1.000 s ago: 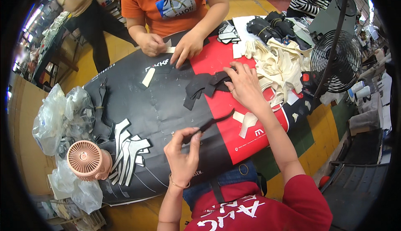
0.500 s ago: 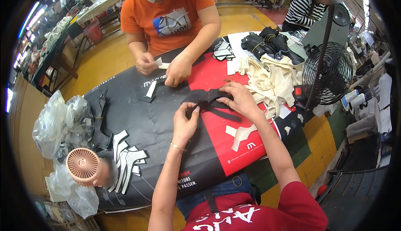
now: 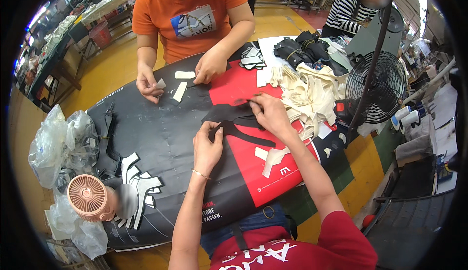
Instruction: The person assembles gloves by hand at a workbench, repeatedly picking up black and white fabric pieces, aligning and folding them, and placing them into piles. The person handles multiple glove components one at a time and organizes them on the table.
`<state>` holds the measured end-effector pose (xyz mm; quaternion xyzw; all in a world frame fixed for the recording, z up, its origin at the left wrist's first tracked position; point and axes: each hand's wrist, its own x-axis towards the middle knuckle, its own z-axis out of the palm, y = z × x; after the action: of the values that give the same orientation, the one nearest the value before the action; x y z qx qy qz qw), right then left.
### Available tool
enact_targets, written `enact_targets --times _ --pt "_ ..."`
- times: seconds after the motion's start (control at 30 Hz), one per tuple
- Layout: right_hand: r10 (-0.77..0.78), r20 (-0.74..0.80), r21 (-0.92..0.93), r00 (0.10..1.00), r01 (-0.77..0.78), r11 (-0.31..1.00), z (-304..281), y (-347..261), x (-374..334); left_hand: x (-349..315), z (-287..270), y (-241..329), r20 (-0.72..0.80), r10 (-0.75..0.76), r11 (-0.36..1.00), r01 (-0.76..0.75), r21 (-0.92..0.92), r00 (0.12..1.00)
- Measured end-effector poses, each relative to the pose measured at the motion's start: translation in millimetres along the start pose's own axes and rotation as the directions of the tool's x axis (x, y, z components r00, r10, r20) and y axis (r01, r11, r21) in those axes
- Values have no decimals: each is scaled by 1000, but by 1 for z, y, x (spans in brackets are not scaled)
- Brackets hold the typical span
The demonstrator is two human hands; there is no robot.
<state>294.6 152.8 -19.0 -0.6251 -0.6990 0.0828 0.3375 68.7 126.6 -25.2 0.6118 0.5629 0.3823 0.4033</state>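
A black cut piece of thin sheet material with a long strap-like strip (image 3: 236, 115) is stretched between my two hands above the table. My left hand (image 3: 208, 145) pinches its near left end between thumb and fingers. At the far right end, my right hand (image 3: 269, 115) grips the edge with closed fingertips. The strip hangs toward the right over the red part of the table cover. Just right of it, a cream strip piece (image 3: 274, 160) lies near my right forearm.
Across the table a co-worker in orange (image 3: 192, 14) handles small whitish pieces (image 3: 180, 91). Cream fabric pieces (image 3: 312, 89) and a black fan (image 3: 378, 87) stand right. White black-edged pieces (image 3: 144, 187), a pink fan (image 3: 91, 197) and plastic bags (image 3: 46, 145) sit left.
The black piece is spread wider and flatter, with my hands slightly farther apart. The co-worker's hands have parted, and a second whitish piece now lies on the table. The view has shifted slightly.
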Motion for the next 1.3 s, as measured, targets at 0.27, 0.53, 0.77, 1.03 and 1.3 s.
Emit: enact_targets --times 0.27,0.53,0.77,1.03,1.3 --pt "507 65 991 859 -116 69 -61 18 6 1 8 -1 -132 57 997 -49 64 990" --pt "342 -81 842 936 -119 526 -108 -20 -15 -10 11 1 -86 33 983 -48 -175 996" --pt "187 64 882 980 -143 448 -79 -79 -52 -33 6 8 -121 232 931 -184 315 965" --pt "-123 -488 43 864 165 985 -72 -78 -33 -51 -22 13 -259 319 932 -252 262 912" --pt "-363 312 -150 878 423 894 5 -56 -33 -91 -52 -20 -316 174 960 -89 267 932"
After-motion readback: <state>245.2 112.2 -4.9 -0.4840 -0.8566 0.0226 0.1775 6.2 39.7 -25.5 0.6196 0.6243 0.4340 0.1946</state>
